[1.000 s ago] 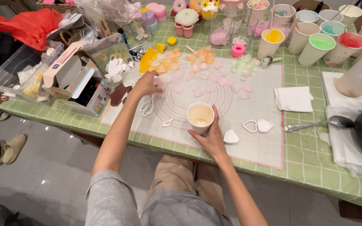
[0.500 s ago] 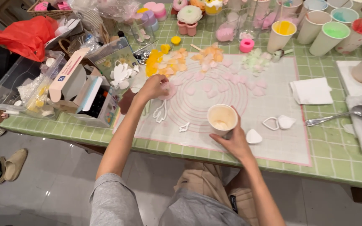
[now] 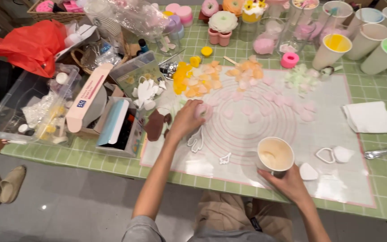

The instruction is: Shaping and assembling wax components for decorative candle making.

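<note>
My left hand (image 3: 188, 119) reaches onto the left part of a translucent baking mat (image 3: 328, 130) with pink ring lines. Its fingers are closed on a small pink petal piece (image 3: 201, 110). Down at the near side, my right hand (image 3: 288, 183) grips the base of a white paper cup (image 3: 275, 155) that holds a beige liquid. Several pink petal pieces (image 3: 269, 99) lie spread over the mat. Orange and yellow ones (image 3: 202, 79) lie at its far left, pale green ones (image 3: 302, 79) further right. White cutter shapes (image 3: 196, 140) lie just under my left hand.
White heart shapes (image 3: 332, 155) and a folded napkin (image 3: 367, 117) lie right of the cup; a spoon (image 3: 384, 152) is near the right edge. Paper cups of coloured liquid (image 3: 333, 50) stand at the back right. Open boxes (image 3: 108, 121) and a plastic bin (image 3: 27, 105) crowd the left.
The view has swung so the table sits further right in the picture. My left hand stays at the mat's left part with the pink piece; my right hand stays on the cup.
</note>
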